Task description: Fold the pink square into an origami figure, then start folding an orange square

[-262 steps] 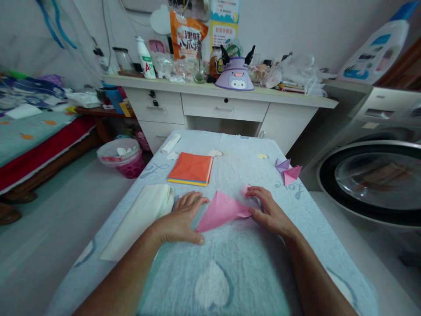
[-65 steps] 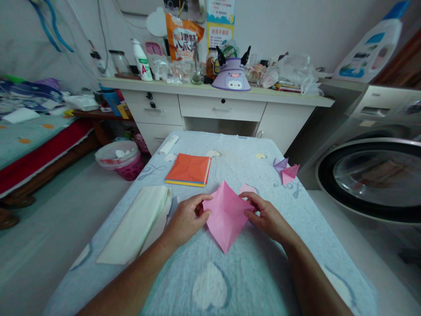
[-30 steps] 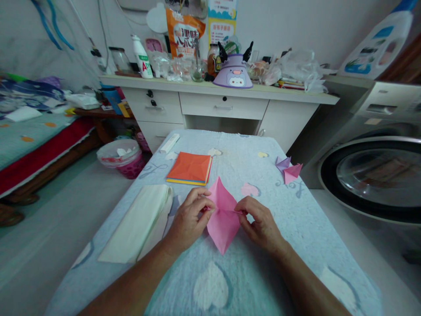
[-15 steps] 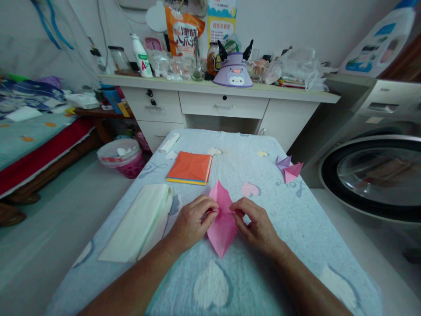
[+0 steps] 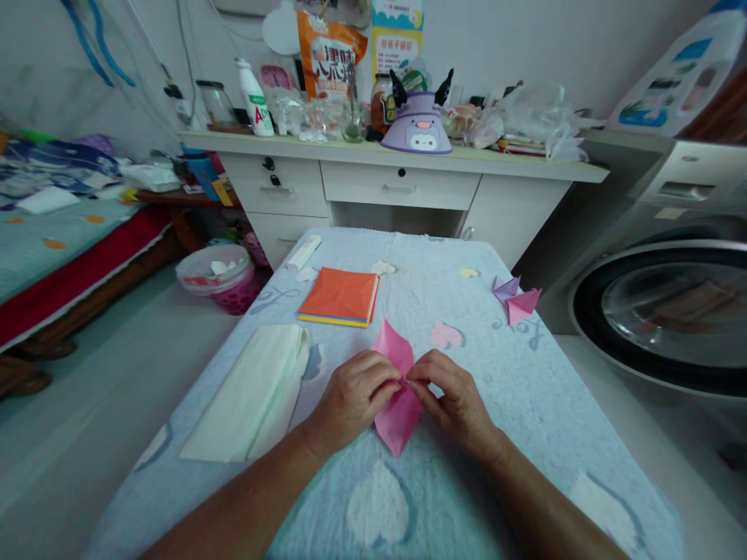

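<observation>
A pink sheet of origami paper (image 5: 398, 424), creased and pointed at both ends, is between my hands near the front middle of the table. My left hand (image 5: 359, 393) pinches it at its middle from the left. From the right, my right hand (image 5: 447, 393) pinches the same middle, with the fingertips of both hands almost touching. Beyond them lies a stack of coloured square paper (image 5: 339, 295), orange on top. Two small folded paper pieces, one purple (image 5: 505, 288) and one pink (image 5: 523, 306), sit at the right edge.
A folded pale green-white sheet or bag (image 5: 250, 397) lies left of my left arm. A thin white box (image 5: 304, 253) is at the far left corner of the cloth-covered table (image 5: 377, 505). Past it stand a pink bin (image 5: 219, 276), a cluttered white desk (image 5: 402, 190) and, at right, a washing machine (image 5: 659, 295).
My hands have drawn together, with the left moving right. The pink paper's middle is now squeezed narrower between the fingertips.
</observation>
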### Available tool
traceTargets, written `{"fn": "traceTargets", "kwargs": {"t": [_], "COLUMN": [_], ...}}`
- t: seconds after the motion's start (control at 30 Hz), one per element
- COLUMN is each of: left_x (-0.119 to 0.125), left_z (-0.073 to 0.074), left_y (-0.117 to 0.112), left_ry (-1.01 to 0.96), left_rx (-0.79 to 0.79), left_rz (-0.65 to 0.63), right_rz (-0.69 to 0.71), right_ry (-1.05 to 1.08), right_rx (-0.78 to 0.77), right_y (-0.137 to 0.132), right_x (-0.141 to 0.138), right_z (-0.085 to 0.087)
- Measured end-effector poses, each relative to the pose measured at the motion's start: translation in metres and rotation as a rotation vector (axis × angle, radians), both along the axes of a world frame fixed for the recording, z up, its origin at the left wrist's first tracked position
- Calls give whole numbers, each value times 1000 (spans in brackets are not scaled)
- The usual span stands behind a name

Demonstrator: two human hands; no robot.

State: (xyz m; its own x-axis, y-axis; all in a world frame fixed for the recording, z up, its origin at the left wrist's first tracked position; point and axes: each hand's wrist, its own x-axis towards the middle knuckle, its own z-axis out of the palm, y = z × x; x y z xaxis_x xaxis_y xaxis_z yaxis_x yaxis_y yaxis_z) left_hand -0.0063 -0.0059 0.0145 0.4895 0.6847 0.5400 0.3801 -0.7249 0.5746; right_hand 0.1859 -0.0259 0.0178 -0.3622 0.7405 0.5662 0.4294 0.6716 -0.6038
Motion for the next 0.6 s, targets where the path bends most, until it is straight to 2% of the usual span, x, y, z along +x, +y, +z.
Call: {"fn": "traceTargets", "kwargs": {"t": [0.43, 0.6], "left_x": [1, 0], "left_z": [2, 5], "left_y": [-1, -1], "left_ry": [-36, -8], "left_rx": [49, 81], "left_rz": [59, 40], "right_rz": [8, 22], "right_ry": [-7, -5], "right_rx": [17, 22], "right_y": [-1, -2], "right_x": [-1, -2], "right_z": [3, 2]}}
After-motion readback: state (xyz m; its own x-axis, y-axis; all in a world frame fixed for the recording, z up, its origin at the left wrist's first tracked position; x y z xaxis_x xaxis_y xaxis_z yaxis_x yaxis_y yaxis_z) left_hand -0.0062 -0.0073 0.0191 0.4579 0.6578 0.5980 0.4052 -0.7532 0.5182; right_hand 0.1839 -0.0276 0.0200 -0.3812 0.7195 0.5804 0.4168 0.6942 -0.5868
